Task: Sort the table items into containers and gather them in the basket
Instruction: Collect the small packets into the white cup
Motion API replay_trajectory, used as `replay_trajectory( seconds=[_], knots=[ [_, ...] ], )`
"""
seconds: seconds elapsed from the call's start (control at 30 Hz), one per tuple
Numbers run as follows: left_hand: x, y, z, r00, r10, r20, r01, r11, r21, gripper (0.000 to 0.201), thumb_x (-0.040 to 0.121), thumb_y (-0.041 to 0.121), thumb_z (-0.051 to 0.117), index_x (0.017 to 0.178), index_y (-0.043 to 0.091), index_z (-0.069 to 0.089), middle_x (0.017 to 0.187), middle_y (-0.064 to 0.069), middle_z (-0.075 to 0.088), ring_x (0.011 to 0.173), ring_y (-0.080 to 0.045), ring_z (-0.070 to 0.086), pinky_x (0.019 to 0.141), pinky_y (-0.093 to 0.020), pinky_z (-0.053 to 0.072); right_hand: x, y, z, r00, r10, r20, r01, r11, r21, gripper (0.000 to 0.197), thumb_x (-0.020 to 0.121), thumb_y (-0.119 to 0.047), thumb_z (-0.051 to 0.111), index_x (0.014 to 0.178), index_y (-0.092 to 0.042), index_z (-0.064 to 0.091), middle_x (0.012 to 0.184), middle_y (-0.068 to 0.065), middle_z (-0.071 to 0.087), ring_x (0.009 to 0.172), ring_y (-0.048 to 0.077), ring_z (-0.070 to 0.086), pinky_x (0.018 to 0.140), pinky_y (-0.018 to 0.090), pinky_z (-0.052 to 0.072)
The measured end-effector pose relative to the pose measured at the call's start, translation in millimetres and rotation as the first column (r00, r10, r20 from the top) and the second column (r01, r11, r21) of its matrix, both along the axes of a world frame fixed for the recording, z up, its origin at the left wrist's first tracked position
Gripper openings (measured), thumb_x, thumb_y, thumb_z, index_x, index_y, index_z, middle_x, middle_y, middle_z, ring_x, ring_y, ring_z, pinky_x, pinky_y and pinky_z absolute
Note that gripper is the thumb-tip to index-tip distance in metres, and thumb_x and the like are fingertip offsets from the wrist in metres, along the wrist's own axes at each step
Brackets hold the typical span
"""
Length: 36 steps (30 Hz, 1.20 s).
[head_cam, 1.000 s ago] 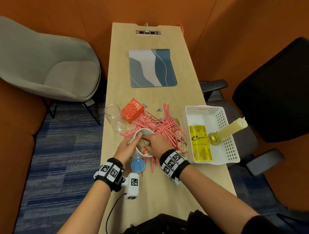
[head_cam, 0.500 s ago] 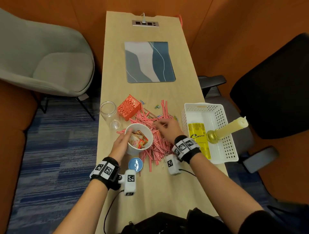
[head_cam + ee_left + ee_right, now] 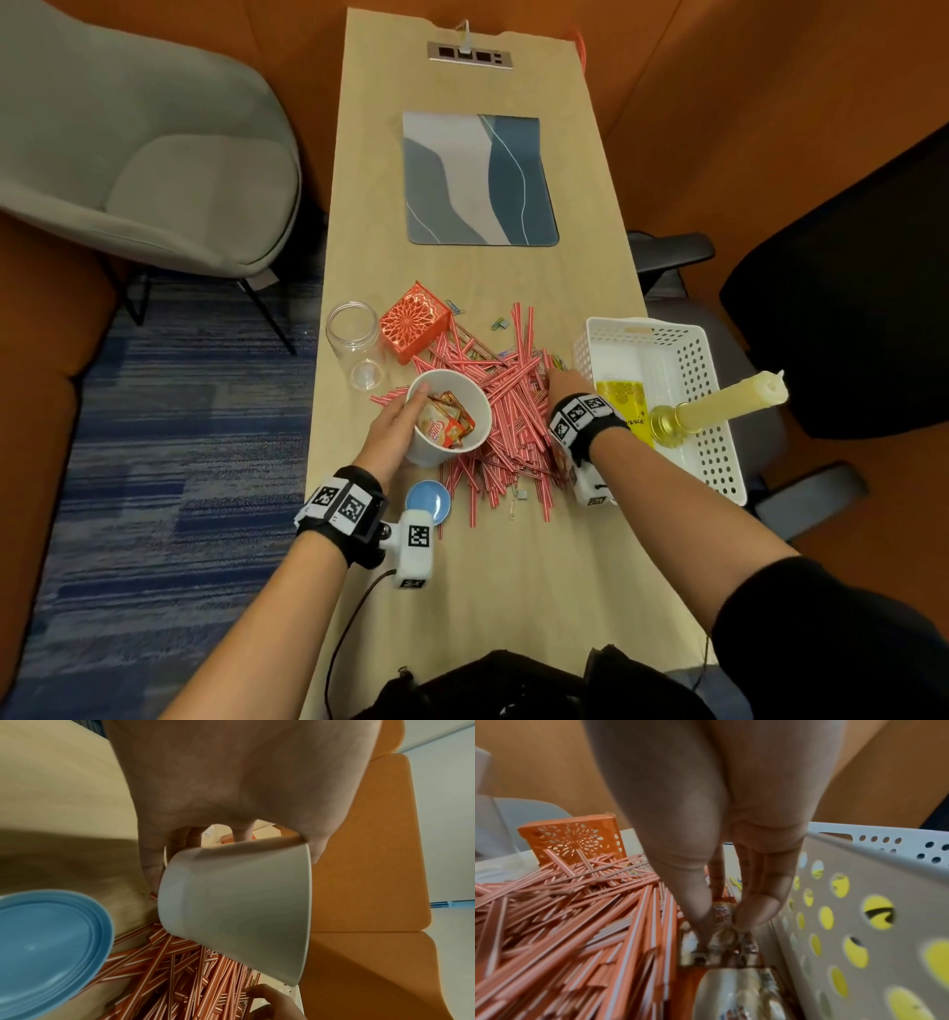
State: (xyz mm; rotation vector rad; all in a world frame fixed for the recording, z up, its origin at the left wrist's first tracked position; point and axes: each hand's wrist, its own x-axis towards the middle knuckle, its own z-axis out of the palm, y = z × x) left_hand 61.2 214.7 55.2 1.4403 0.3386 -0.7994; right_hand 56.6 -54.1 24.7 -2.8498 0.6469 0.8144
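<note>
A white cup (image 3: 464, 442) (image 3: 239, 914) with coffee sachets (image 3: 447, 424) inside stands tilted at the near left of a pile of red-striped straws (image 3: 506, 411) (image 3: 564, 912). My left hand (image 3: 411, 411) (image 3: 231, 835) grips its rim, fingers reaching inside. My right hand (image 3: 562, 380) (image 3: 721, 921) is down at the pile's right edge, next to the white basket (image 3: 688, 360) (image 3: 859, 902). Its thumb and fingers pinch a small sachet (image 3: 722, 911) that lies among more sachets there.
The basket holds a yellow box (image 3: 624, 406) and a candle in a gold holder (image 3: 719, 411). A glass jar (image 3: 354, 334), an orange lattice box (image 3: 413, 321), a blue lid (image 3: 429, 501), loose paper clips (image 3: 498, 324) and a placemat (image 3: 477, 180) share the table. Chairs flank both sides.
My right hand has left the cup and moved right across the straws to the sachets beside the basket. The left hand has stayed on the cup.
</note>
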Motion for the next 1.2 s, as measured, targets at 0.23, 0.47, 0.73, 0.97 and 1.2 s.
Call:
replay_trajectory(
  seconds=[0.23, 0.47, 0.73, 0.97, 1.2],
  knots=[
    [1.9, 1.1, -3.8, 1.000, -0.006, 0.002, 0.006, 1.000, -0.005, 0.030, 0.095, 0.056, 0.056, 0.113, 0.034, 0.066, 0.113, 0.003, 0.072, 0.104, -0.016, 0.068, 0.075, -0.033, 0.053, -2.3, 3.4, 14.7, 0.992, 0.105, -0.071, -0.106, 0.994, -0.014, 0.021, 0.093, -0.019, 0.063, 0.104, -0.002, 0.068, 0.107, 0.015, 0.069, 0.098, 0.031, 0.067, 0.083, 0.035, 0.054],
    [-2.3, 9.7, -15.3, 1.000, -0.004, 0.013, 0.004, 1.000, -0.010, 0.034, 0.091, 0.057, 0.062, 0.114, 0.034, 0.069, 0.111, 0.003, 0.075, 0.106, -0.017, 0.069, 0.093, -0.038, 0.055, -13.4, 4.7, 18.4, 0.972, 0.223, -0.079, -0.224, 0.975, -0.007, 0.026, 0.090, -0.010, 0.058, 0.116, -0.007, 0.058, 0.108, 0.015, 0.067, 0.100, 0.034, 0.065, 0.083, 0.037, 0.052],
    [-11.0, 16.6, -17.9, 0.997, -0.008, 0.073, 0.008, 1.000, 0.001, 0.028, 0.094, 0.054, 0.060, 0.111, 0.033, 0.070, 0.108, 0.005, 0.075, 0.107, -0.016, 0.069, 0.098, -0.035, 0.053, -18.3, 8.5, 19.0, 0.960, 0.264, -0.094, -0.264, 0.964, 0.004, 0.038, 0.085, -0.006, 0.067, 0.121, -0.009, 0.058, 0.113, 0.013, 0.067, 0.105, 0.032, 0.064, 0.091, 0.038, 0.053],
    [-12.2, 17.8, -24.4, 0.997, -0.011, 0.078, 0.010, 1.000, 0.009, 0.036, 0.088, 0.062, 0.064, 0.112, 0.036, 0.071, 0.110, 0.005, 0.076, 0.107, -0.016, 0.069, 0.103, -0.044, 0.051, 2.4, -8.0, 48.2, 0.986, 0.162, 0.043, -0.167, 0.976, 0.142, 0.025, 0.076, -0.027, 0.082, 0.093, -0.014, 0.071, 0.108, 0.004, 0.053, 0.098, 0.021, 0.056, 0.089, 0.027, 0.044],
    [-16.2, 16.1, -16.4, 0.995, -0.037, 0.090, 0.033, 0.998, 0.045, 0.030, 0.092, 0.061, 0.059, 0.107, 0.036, 0.069, 0.110, 0.006, 0.073, 0.108, -0.016, 0.066, 0.099, -0.037, 0.051, -20.0, 10.4, 66.6, 0.947, 0.265, -0.181, -0.255, 0.964, 0.079, 0.025, 0.075, -0.027, 0.083, 0.088, -0.009, 0.071, 0.079, -0.001, 0.063, 0.080, 0.018, 0.062, 0.068, 0.025, 0.051]
  ],
)
